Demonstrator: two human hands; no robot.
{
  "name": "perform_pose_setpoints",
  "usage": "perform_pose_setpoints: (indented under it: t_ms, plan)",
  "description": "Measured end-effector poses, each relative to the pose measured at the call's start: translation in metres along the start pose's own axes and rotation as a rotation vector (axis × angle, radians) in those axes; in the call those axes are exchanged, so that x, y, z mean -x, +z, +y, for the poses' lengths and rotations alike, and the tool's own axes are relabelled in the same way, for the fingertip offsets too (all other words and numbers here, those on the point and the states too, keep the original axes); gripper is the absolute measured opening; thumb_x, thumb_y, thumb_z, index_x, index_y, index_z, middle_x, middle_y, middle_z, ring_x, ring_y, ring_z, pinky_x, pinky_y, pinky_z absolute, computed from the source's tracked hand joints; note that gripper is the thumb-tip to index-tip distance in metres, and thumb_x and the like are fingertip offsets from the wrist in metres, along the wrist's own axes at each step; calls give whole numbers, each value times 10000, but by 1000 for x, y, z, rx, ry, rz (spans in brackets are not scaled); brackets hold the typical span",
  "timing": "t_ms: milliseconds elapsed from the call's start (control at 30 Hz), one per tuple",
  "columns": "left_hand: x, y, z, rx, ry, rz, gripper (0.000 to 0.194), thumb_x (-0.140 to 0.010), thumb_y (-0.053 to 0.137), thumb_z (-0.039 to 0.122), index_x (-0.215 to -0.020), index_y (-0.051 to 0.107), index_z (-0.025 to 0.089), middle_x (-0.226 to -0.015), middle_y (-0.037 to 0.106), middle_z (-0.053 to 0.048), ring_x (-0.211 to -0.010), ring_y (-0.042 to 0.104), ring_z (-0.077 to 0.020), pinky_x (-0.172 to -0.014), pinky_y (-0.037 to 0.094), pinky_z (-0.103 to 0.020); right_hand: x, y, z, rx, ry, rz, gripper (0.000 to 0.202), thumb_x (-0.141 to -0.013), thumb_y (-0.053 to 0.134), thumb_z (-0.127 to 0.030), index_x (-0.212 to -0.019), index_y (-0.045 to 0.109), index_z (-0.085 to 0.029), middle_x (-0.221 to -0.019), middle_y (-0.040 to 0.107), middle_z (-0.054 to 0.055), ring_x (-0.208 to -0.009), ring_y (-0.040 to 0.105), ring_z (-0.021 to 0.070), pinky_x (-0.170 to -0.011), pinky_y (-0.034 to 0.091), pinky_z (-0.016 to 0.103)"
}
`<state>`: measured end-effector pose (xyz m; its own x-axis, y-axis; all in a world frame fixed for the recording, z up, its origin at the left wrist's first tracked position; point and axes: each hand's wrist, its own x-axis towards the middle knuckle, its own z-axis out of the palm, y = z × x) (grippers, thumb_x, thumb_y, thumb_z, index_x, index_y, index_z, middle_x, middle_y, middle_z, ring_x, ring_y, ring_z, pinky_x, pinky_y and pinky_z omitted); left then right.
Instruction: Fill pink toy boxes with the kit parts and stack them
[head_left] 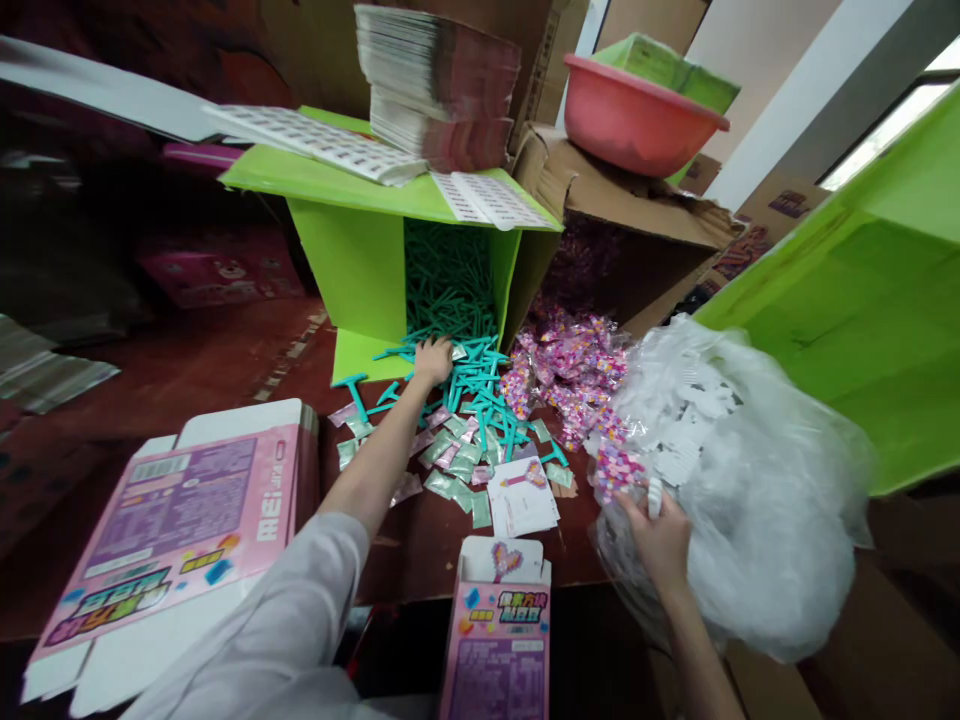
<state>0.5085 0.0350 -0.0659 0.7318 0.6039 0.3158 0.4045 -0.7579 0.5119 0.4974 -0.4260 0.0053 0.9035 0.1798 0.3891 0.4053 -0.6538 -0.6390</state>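
Observation:
My left hand reaches into the teal plastic hammers that spill from a green box. Its fingers are curled, with a small pale sachet at the thumb side; whether they also grip a hammer is hidden. My right hand is closed around a ridged white plastic piece and the edge of a clear bag of pink beads. It is beside the big clear bag of white pieces. Small green and pink sachets lie below the hammers, next to folded white leaflets.
An upright pink carton with an open top stands at the front edge. Flat pink cartons are stacked at left. Behind are a green box, bead bags before a cardboard box, and a red basin.

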Motion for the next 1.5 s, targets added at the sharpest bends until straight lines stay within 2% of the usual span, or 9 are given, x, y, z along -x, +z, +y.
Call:
perform_pose_setpoints:
  t_ms: [133,267,633,800,867,1000,1067,1333,1500]
  plan:
    - [63,20,-1,-48,-47,46,327,-899,327,184,-1043,621,186,-1289,544,-117,-1238,377,-327,-1015,212,-532,15,-3,6,-14,108,17,361,-660,687,-531,-747,613,-189,-519,444,-45,-478,410,134,-509,363,286]
    - [113,16,-2,-100,-100,73,321,-916,342,262,-980,647,185,-1215,566,-148,-1196,401,-342,-975,223,-550,30,1,-9,-111,200,61,342,-656,705,-490,-770,595,-186,-510,379,-72,-471,371,108,-480,355,257]
    - [142,-29,-8,-9,3,173,312,-921,372,242,-960,676,186,-1207,617,-106,-1172,473,-270,-1007,256,-464,60,1,-20,-222,230,68,456,-611,730,-468,-884,620,-120,-511,371,-99,-482,364,88,-564,391,248]
    - [178,-52,18,212,2,249,289,-895,395,259,-909,663,151,-1093,636,-122,-1080,543,-238,-942,394,-376,70,1,-20,-277,268,31,332,-623,716,-443,-696,550,-164,-495,349,-94,-478,349,87,-557,386,248]
    - [209,-63,40,404,38,164,276,-893,421,306,-833,649,163,-951,654,-89,-945,589,-209,-856,450,-339,73,2,-18,-311,283,20,345,-628,721,-427,-603,478,-182,-497,347,-89,-485,338,81,-586,390,252]
    - [273,-73,81,667,201,-377,275,-891,442,300,-713,617,186,-778,643,-36,-746,590,-164,-710,463,-291,78,8,-10,-435,331,-35,358,-622,747,-391,-601,458,-181,-516,343,-94,-485,321,67,-569,369,231]
    - [292,-72,89,626,279,-512,262,-892,435,266,-730,626,190,-776,643,-38,-754,585,-167,-729,443,-305,81,11,-7,-484,342,-65,357,-628,744,-386,-607,453,-181,-524,333,-96,-481,302,63,-524,336,219]
    - [295,-64,83,315,359,-515,244,-877,456,259,-834,694,232,-885,670,-58,-865,595,-201,-812,372,-385,87,14,-9,-523,363,-100,380,-637,741,-366,-604,404,-192,-521,318,-101,-472,296,62,-488,298,222]
    - [299,-72,92,405,378,-528,263,-768,631,422,-595,666,227,-1083,655,-47,-1022,545,-258,-937,299,-477,89,17,-13,-557,288,-202,368,-664,731,-360,-592,413,-189,-507,315,-102,-470,302,61,-502,316,222]
